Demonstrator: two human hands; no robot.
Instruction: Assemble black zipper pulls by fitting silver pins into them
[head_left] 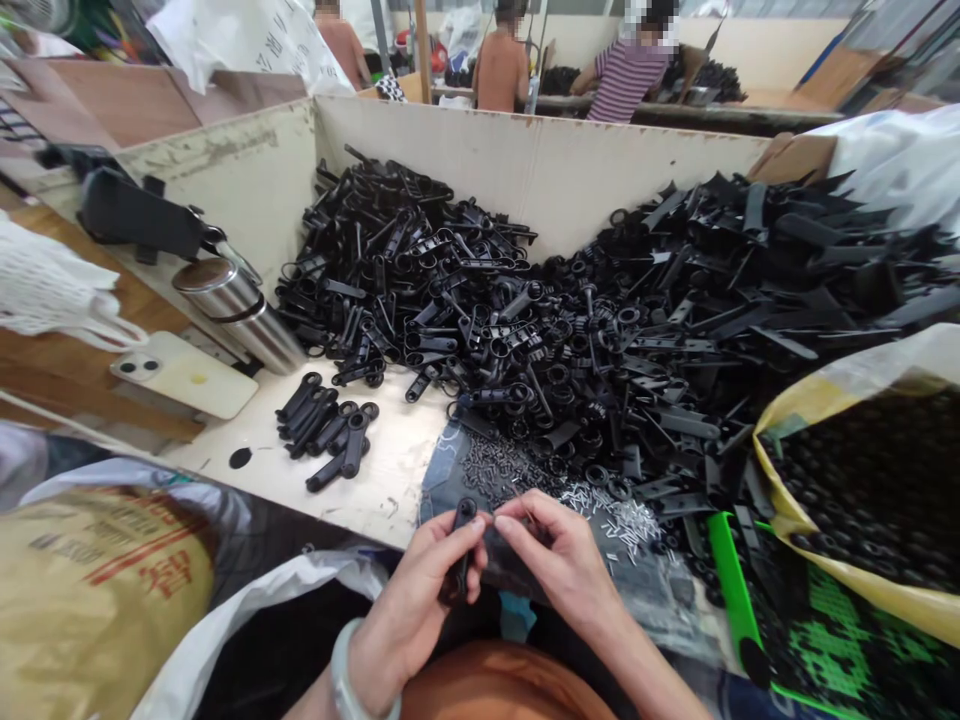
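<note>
My left hand (424, 590), with a pale bangle at the wrist, is closed around a black plastic lever-like part (464, 512) with a round end pointing up. Beside it my right hand (559, 555) pinches thumb and fingers together close to the left thumb; whatever is between those fingertips is too small to make out. Just beyond both hands lie small dark pins (495, 470) and shiny silver pins (626, 518) on a dark cloth (444, 478). A small group of similar black parts (324, 420) rests on the pale board to the left.
Heaps of black plastic pieces (420, 270) fill the walled bench (570, 160). At left stand a steel flask (240, 310) and a phone (187, 375). To the right are a yellow-edged sack (772, 420) of black rings and a green tray (731, 590). People sit beyond the wall.
</note>
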